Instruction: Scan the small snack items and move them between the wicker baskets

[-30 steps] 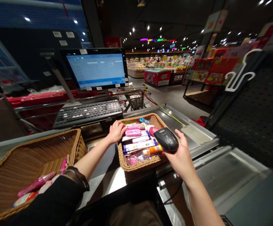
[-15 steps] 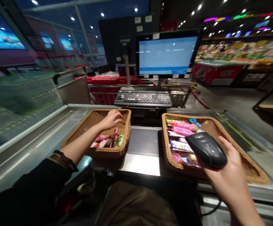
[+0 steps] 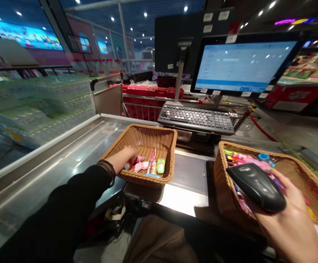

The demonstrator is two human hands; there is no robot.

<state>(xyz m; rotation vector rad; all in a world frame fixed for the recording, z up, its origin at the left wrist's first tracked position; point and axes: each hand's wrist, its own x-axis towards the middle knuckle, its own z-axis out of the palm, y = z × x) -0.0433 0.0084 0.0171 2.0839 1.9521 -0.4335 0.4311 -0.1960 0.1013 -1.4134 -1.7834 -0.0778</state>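
Observation:
In my right hand (image 3: 293, 212) is a black handheld barcode scanner (image 3: 259, 186), held over the right wicker basket (image 3: 222, 182). Bright packaged goods, among them a pink item (image 3: 248, 159) and a blue cap (image 3: 264, 157), lie in that basket, partly hidden by the scanner. My left hand (image 3: 130, 153) reaches down into the left wicker basket (image 3: 156, 137), by a small pink item (image 3: 139, 159). Its fingertips are hidden, so whether it grips anything is unclear. Beside it in the basket lie a green-and-white pack (image 3: 161, 166) and slim pink and yellowish packages (image 3: 153, 167).
A grey scanner plate (image 3: 189, 173) is set between the baskets. Behind it stand a black keyboard (image 3: 196, 117) and a lit monitor (image 3: 241, 65). The metal counter (image 3: 52, 171) extends left, with a metal cart (image 3: 108, 98) beyond it. Stacked bottle packs (image 3: 38, 102) are further left.
My left hand has lowered from above the left basket's far side toward the small items inside. My right hand still holds the scanner. The camera view has turned left.

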